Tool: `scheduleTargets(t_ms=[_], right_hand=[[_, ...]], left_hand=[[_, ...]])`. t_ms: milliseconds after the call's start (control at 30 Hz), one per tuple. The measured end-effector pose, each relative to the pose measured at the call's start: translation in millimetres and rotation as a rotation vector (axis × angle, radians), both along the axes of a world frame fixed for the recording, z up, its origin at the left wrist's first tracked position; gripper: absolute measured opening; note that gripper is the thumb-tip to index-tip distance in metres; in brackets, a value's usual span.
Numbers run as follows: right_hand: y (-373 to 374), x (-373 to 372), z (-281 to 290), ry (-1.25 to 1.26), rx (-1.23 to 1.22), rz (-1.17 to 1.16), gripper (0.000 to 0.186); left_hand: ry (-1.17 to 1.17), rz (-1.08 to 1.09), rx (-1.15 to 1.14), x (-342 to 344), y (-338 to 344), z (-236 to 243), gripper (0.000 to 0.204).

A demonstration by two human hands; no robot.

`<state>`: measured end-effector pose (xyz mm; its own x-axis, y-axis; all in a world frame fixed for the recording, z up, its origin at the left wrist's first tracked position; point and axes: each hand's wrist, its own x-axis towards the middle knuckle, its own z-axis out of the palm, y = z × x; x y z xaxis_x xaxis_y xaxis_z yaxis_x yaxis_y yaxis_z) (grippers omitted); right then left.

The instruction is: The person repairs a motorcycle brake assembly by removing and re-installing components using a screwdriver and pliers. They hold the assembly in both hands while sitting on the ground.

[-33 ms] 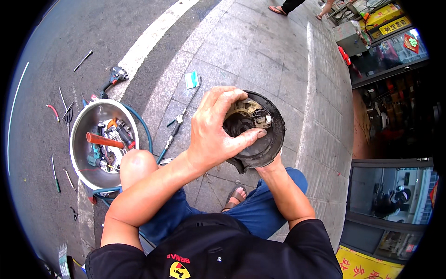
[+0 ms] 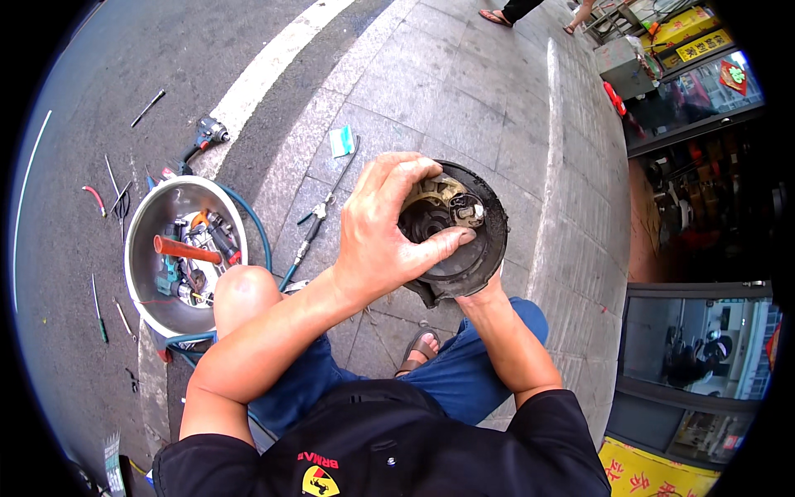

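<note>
Above the stone pavement point(image 2: 464, 91), the round black brake drum plate point(image 2: 489, 248) faces up in front of the person's chest, its underside cupped by the mostly hidden right hand point(image 2: 489, 290), while the left hand point(image 2: 385, 228) spreads over its left rim, thumb pressing the inner face.

1. Bright, even daylight from overhead; shadows are soft and short.
2. Mild glare on the metal bowl point(image 2: 157, 217).
3. Centre is sharp.
4. Fisheye bends the kerb lines; corners are black, and the rim shows slight softness.
</note>
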<state>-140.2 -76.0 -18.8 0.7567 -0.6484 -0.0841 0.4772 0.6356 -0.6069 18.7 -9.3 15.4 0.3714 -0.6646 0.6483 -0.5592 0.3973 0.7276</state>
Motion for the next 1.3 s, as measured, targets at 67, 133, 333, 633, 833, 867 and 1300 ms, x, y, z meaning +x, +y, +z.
scheduleTargets(t_ms=[67, 133, 333, 633, 833, 867, 1300], right_hand=[[0, 2, 1, 0.0, 0.006, -0.009, 0.05], [-2, 3, 2, 0.047, 0.005, -0.029, 0.049], [-2, 1, 0, 0.048, -0.005, -0.044, 0.054], [-2, -1, -4, 0.101, 0.042, -0.042, 0.046], [-1, 3, 13, 0.006, 0.143, -0.012, 0.058], [3, 5, 24, 0.008, 0.154, -0.019, 0.05], [12, 9, 28, 0.036, -0.153, -0.267, 0.027]], left_hand=[[0.002, 0.019, 0.003, 1, 0, -1, 0.065], [-0.001, 0.025, 0.02, 0, -1, -3, 0.065], [-0.009, 0.035, 0.034, -3, -3, -1, 0.064], [0.0, 0.002, 0.021, -1, -2, -3, 0.064], [0.033, -0.075, -0.022, 1, 0, -11, 0.071], [0.012, -0.071, -0.069, 3, 0, -13, 0.071], [-0.043, -0.171, -0.268, 8, -3, -24, 0.08]])
